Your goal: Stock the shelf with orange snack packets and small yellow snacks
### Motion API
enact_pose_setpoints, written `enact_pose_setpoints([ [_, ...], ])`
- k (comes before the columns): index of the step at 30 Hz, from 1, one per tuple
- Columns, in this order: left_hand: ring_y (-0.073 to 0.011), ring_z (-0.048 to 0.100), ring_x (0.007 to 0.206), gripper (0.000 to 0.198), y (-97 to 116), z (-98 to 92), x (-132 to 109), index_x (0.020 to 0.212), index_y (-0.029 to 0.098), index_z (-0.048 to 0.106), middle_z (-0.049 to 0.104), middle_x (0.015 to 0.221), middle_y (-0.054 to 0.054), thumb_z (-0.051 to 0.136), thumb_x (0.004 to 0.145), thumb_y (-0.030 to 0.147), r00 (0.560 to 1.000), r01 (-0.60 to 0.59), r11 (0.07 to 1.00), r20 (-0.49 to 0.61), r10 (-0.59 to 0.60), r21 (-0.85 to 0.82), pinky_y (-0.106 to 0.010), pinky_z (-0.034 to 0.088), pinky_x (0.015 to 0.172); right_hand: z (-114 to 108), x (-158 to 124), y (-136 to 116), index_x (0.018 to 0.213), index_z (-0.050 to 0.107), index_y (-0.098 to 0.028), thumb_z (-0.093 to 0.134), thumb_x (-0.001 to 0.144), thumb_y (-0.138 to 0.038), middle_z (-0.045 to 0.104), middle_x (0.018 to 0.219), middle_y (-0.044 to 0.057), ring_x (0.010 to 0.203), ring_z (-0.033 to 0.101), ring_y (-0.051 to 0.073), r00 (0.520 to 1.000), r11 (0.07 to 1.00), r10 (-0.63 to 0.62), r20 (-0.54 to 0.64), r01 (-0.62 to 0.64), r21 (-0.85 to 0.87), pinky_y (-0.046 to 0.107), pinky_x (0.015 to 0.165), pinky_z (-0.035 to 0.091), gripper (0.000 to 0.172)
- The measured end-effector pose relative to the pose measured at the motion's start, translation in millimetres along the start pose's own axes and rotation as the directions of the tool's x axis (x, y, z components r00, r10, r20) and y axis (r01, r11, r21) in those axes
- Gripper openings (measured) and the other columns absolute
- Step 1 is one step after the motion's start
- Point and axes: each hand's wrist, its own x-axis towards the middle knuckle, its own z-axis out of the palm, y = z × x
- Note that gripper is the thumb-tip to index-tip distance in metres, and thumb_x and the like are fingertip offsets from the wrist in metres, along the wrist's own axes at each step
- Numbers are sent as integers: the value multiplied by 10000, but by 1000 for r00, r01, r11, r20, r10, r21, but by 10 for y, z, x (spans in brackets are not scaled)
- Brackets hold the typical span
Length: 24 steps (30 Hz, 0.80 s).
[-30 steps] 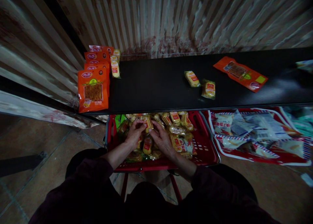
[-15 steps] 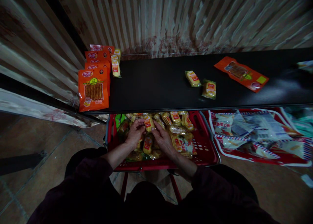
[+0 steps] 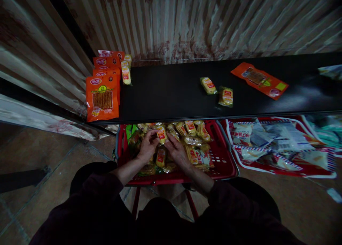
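Between my two hands is a small yellow snack packet with a red-and-white label, held upright over the basket. My left hand has its thumb and fingers closed on the packet's left edge. From the other side, my right hand pinches its lower right edge. Below them the red basket holds many similar wrapped snacks, such as the packet just under my hands. A green packet lies at the basket's left end.
On the black shelf, orange snack bags stand at left beside yellow packets. Two yellow packets and an orange bag lie further right. Another red basket with white bags sits at right. A pleated curtain hangs behind.
The view has shifted slightly, so items at right appear a little further left. Both hands keep the yellow snack packet in nearly the same place.
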Motion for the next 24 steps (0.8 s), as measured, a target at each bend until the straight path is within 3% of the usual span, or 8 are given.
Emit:
enact_pose_setpoints([
  [11, -158, 594, 923, 307, -16, -49, -3, 1022, 191, 570, 621, 1085, -71, 604, 719, 154, 994, -99, 992, -26, 101, 83, -319, 456, 880, 87, -3, -17, 1231, 598, -226, 576, 747, -615, 619, 1259, 73, 1199, 542, 279, 1000, 1000, 0, -26, 0, 0, 467, 1051, 396, 621],
  [24, -178, 582, 907, 125, -1, -143, -31, 874, 204, 618, 623, 927, -42, 568, 761, 181, 965, -229, 946, -77, 252, 228, -330, 439, 883, 253, -59, -239, 1201, 614, -232, 561, 758, -627, 614, 1264, 77, 1200, 535, 274, 997, 998, -36, -63, 33, -50, 477, 1073, 367, 595],
])
